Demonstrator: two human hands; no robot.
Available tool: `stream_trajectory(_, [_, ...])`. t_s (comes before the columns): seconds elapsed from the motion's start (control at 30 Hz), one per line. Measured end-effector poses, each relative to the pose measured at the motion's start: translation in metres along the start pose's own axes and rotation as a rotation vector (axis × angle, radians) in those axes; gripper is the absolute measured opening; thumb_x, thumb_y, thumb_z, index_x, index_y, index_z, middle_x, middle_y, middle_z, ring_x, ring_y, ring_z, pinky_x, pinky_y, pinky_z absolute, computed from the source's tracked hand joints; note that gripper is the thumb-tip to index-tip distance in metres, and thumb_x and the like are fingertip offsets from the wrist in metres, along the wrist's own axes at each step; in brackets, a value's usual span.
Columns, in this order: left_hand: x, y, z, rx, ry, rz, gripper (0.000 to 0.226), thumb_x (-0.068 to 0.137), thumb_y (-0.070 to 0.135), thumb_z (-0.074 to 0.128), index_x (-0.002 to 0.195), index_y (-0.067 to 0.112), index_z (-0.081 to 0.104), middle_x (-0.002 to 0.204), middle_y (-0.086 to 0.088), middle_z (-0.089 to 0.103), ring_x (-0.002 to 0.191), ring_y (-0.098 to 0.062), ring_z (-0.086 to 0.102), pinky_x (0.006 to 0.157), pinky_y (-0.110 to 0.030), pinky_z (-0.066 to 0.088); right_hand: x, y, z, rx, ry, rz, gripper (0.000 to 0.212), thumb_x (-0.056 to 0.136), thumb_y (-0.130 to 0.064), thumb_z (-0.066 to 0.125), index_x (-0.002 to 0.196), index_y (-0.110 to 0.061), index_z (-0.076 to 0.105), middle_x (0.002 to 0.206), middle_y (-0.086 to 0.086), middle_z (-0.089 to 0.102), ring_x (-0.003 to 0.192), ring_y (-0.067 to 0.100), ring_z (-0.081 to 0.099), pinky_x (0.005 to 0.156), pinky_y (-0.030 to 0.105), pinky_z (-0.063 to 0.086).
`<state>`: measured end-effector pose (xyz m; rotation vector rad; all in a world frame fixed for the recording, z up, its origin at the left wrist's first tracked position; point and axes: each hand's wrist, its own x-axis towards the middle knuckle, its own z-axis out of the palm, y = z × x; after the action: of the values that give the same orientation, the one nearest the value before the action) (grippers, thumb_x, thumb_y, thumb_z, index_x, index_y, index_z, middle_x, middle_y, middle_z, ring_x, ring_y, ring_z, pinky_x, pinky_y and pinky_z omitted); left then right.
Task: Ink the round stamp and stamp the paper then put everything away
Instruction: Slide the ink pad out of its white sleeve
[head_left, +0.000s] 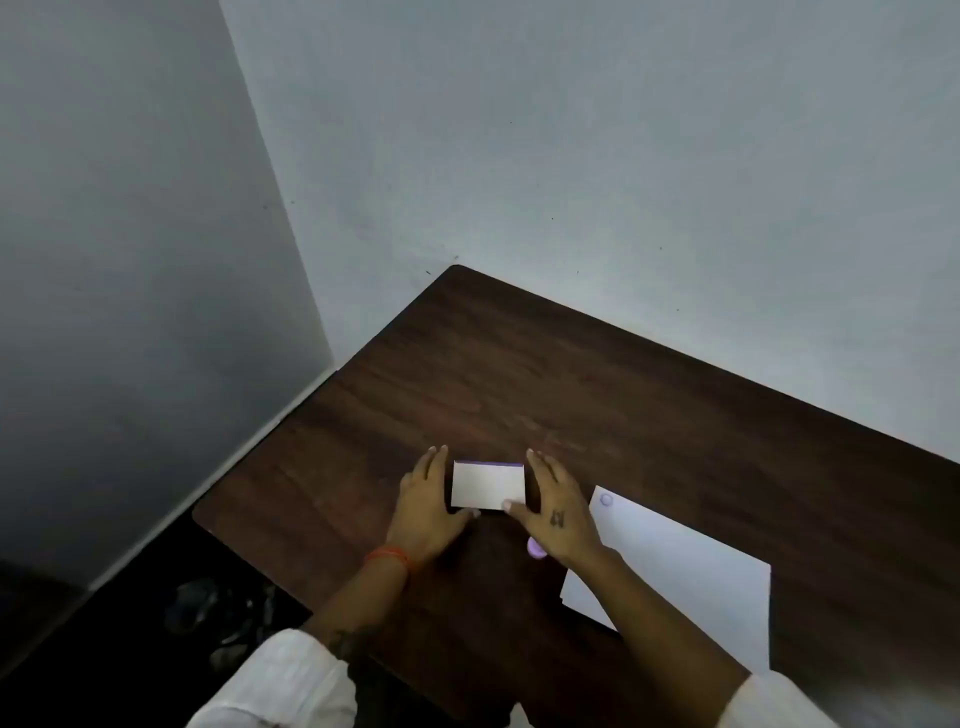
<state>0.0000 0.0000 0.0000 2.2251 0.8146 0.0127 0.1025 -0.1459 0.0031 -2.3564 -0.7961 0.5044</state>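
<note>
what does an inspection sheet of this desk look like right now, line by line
surface: dark wood table, set into a wall corner
job's things: white ink pad box, lid shut, purple edge showing; paper with a round purple mark near its far corner; round stamp partly hidden under the right hand
clutter: nothing seen on the table
grippers: left hand and right hand flank the box, fingers at its sides
cables: nothing seen
surroundings: grey walls; dark blurred items on the floor, cannot tell what

You are working in dim, flat light; the left wall (130, 260) is falling into shadow, edges are bending, and the view is blurring softly.
</note>
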Motion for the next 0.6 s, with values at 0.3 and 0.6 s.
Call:
stream_trajectory(0.3, [0.023, -0.005, 0.002, 0.151, -0.081, 0.082, 0.078, 0.073, 0.024, 0.074, 0.138, 0.008, 0.033, 0.145, -0.01, 0.041, 0.132, -0.024, 0.035, 0.112, -0.029, 0.023, 0.02, 0.002, -0.002, -0.159, -0.149, 0.011, 0.079, 0.075, -0.023, 0.073, 0.139, -0.009, 0.03, 0.144, 0.011, 0.035, 0.131, 0.027, 0.032, 0.109, 0.035, 0.029])
stream_trajectory(0.6, [0.02, -0.005, 0.004, 0.096, -0.042, 0.076, 0.076, 0.074, 0.018, 0.073, 0.138, 0.011, 0.033, 0.147, -0.007, 0.039, 0.13, -0.025, 0.038, 0.109, -0.031, 0.03, 0.023, 0.004, 0.001, -0.064, -0.138, 0.064, 0.079, 0.07, -0.016, 0.077, 0.137, -0.007, 0.034, 0.135, 0.011, 0.04, 0.117, 0.028, 0.046, 0.1, 0.042, 0.044])
